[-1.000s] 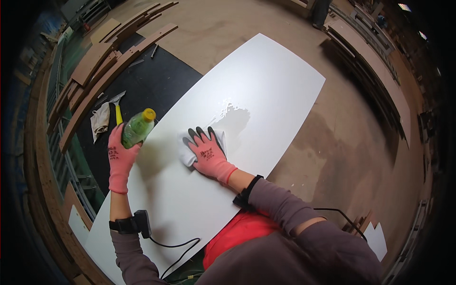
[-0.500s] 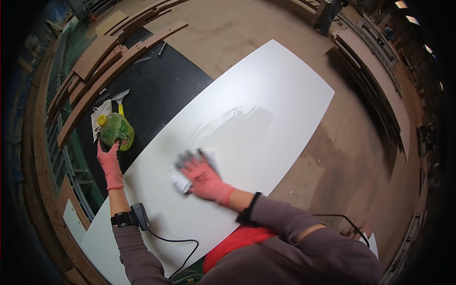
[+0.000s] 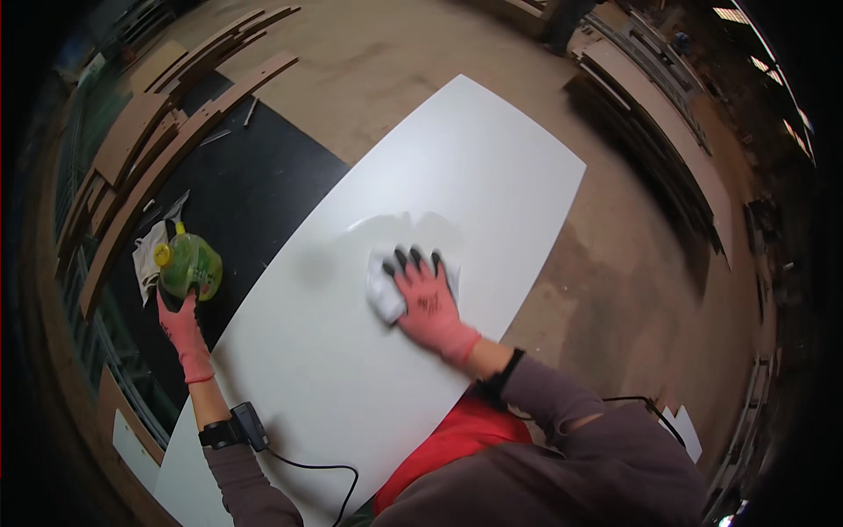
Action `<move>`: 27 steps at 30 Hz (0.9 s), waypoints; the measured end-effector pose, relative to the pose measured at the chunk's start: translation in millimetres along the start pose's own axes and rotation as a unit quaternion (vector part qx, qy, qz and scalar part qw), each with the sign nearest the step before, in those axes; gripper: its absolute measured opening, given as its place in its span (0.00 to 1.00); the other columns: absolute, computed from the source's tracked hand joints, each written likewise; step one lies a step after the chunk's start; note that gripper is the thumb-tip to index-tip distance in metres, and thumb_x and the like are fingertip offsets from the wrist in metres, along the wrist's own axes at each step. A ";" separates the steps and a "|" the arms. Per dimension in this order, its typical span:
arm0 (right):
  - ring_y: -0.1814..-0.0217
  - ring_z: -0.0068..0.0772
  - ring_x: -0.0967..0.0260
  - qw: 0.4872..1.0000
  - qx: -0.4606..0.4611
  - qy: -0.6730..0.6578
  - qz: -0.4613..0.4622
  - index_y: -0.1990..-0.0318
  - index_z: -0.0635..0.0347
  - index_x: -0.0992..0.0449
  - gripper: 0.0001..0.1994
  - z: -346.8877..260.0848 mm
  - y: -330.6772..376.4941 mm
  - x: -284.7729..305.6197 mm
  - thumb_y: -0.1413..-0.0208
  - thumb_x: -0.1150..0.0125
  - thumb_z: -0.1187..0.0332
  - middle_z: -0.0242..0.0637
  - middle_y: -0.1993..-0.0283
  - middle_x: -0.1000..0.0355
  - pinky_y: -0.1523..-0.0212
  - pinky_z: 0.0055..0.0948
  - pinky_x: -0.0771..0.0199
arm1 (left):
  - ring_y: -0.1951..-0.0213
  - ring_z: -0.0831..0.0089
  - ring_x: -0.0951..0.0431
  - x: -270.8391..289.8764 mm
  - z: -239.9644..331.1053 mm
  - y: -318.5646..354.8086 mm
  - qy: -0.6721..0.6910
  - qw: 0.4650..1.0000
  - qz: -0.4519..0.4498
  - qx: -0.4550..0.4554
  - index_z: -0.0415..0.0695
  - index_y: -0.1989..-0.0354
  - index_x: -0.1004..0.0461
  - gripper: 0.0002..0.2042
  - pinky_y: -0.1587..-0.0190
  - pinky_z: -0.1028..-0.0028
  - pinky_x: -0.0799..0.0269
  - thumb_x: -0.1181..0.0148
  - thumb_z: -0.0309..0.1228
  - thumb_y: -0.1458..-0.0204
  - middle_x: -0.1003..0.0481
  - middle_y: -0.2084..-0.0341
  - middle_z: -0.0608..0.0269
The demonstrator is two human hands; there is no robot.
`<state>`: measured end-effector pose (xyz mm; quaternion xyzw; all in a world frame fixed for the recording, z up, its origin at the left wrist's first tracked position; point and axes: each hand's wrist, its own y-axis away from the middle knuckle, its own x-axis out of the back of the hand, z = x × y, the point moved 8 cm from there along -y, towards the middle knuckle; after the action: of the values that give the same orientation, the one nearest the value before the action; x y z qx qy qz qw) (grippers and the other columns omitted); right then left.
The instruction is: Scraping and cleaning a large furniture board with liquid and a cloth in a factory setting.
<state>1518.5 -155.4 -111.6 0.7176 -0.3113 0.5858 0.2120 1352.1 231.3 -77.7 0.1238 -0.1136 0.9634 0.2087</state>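
Observation:
A long white panel [image 3: 351, 386] lies slantwise before me. My right hand [image 3: 428, 303], in a pink glove with dark fingertips, presses a white cloth [image 3: 385, 294] onto it, fingers spread over the cloth. Just beyond the fingertips a wet, shiny patch [image 3: 378, 223] shows on the surface. Off the panel's left edge, my left hand [image 3: 182, 329], gloved the same way, grips the lower side of a translucent green jug [image 3: 195, 265] with a yellow cap. Its fingers are partly hidden by the jug. Beside the jug lie a pale rag [image 3: 147, 259] and a scraper-like tool [image 3: 178, 209].
Under the jug is a black board [image 3: 255, 176], with brown curved strips [image 3: 189, 132] stacked along its far left. More boards [image 3: 659, 145] are stacked at the right, and a person's leg [image 3: 562, 26] shows at the top. A black cable [image 3: 316, 465] trails from my left wrist.
My right hand has moved the cloth rightward and slightly away over the panel, and the wet patch looks smaller. My left hand keeps hold of the jug. The whole view has shifted.

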 end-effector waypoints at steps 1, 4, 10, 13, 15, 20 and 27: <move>0.29 0.48 0.58 0.998 0.047 -0.028 -0.022 0.37 0.55 0.44 0.35 -23.7 15.8 -1.1 0.53 0.46 0.52 0.46 0.32 0.51 0.32 0.54 0.68 | 0.51 0.72 0.29 -0.5 8.1 -1.3 -0.021 1.000 0.003 -0.007 0.37 0.45 0.35 0.25 0.46 0.75 0.38 0.39 0.21 0.55 0.29 0.51 0.61; 0.29 0.48 0.58 0.966 0.217 -0.049 -0.134 0.37 0.56 0.43 0.35 -87.7 45.7 -17.2 0.53 0.47 0.50 0.47 0.32 0.50 0.32 0.55 0.68 | 0.52 0.72 0.29 -7.5 35.4 2.0 -0.027 0.999 0.012 -0.012 0.37 0.45 0.34 0.24 0.47 0.75 0.38 0.40 0.21 0.54 0.29 0.52 0.62; 0.29 0.45 0.56 0.974 0.198 -0.089 -0.059 0.38 0.56 0.41 0.32 -80.1 -21.4 -31.8 0.50 0.49 0.51 0.44 0.33 0.49 0.31 0.52 0.68 | 0.55 0.73 0.28 41.7 20.3 2.4 0.029 0.996 0.076 0.038 0.36 0.44 0.35 0.25 0.50 0.76 0.34 0.39 0.23 0.53 0.28 0.54 0.60; 0.29 0.43 0.56 0.996 0.057 -0.073 0.009 0.39 0.55 0.39 0.29 -17.7 -72.6 -25.0 0.48 0.51 0.53 0.43 0.32 0.49 0.31 0.49 0.69 | 0.57 0.73 0.27 93.0 -21.9 8.9 0.032 0.988 0.129 0.073 0.35 0.44 0.35 0.26 0.53 0.76 0.32 0.37 0.25 0.53 0.28 0.54 0.59; 0.29 0.43 0.55 0.998 -0.014 -0.030 0.048 0.39 0.55 0.39 0.28 23.4 -101.6 -32.1 0.47 0.52 0.55 0.43 0.32 0.49 0.31 0.50 0.68 | 0.59 0.72 0.26 127.8 -51.5 13.8 0.008 0.988 0.142 0.063 0.36 0.45 0.35 0.23 0.56 0.76 0.28 0.38 0.27 0.51 0.29 0.53 0.57; 0.30 0.46 0.56 0.990 -0.091 0.074 0.073 0.38 0.57 0.41 0.30 55.3 -161.9 -62.1 0.49 0.50 0.57 0.43 0.33 0.48 0.31 0.53 0.68 | 0.56 0.72 0.27 112.7 -55.0 28.6 0.073 0.973 0.184 0.117 0.36 0.45 0.35 0.25 0.52 0.76 0.32 0.38 0.25 0.53 0.28 0.53 0.60; 0.30 0.42 0.54 0.986 0.143 -0.058 -0.060 0.39 0.60 0.40 0.30 -164.5 -131.4 -103.8 0.48 0.51 0.55 0.43 0.35 0.45 0.30 0.52 0.71 | 0.55 0.72 0.28 87.6 -58.4 23.8 0.048 0.978 0.166 0.116 0.36 0.45 0.35 0.25 0.51 0.75 0.34 0.37 0.28 0.53 0.28 0.54 0.60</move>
<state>1480.8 69.4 -167.8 0.7906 -0.1924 0.5681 0.1233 1253.4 258.8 -111.7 0.0797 -0.0098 0.9962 0.0350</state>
